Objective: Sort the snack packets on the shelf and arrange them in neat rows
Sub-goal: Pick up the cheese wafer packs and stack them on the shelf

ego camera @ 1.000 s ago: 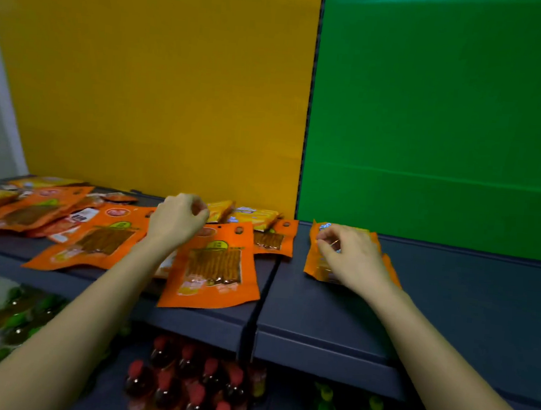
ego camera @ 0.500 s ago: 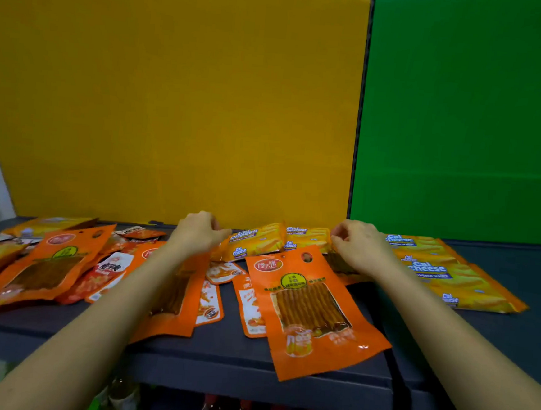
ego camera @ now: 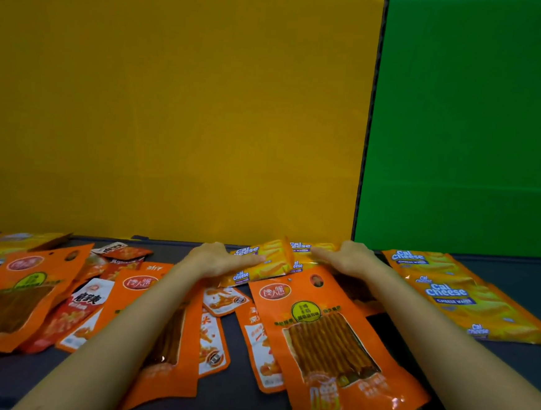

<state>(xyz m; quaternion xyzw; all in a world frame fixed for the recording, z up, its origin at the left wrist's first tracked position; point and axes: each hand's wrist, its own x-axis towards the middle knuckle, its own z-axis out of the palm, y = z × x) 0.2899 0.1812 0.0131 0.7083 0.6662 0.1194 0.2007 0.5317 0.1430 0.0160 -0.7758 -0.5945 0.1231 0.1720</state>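
A person's left hand (ego camera: 222, 261) and right hand (ego camera: 347, 259), fingers stretched nearly flat and gripping nothing, rest from either side on a small heap of yellow Cal Cheese packets (ego camera: 268, 263) at the back of a dark shelf (ego camera: 508, 369). Just in front of the heap lies a large orange pouch (ego camera: 326, 342), with small orange sachets (ego camera: 223, 298) beside it. More orange pouches (ego camera: 19, 295) overlap at far left. Further Cal Cheese packets (ego camera: 459, 297) lie overlapping at right, below a yellow panel (ego camera: 174, 100) and a green panel (ego camera: 473, 123).
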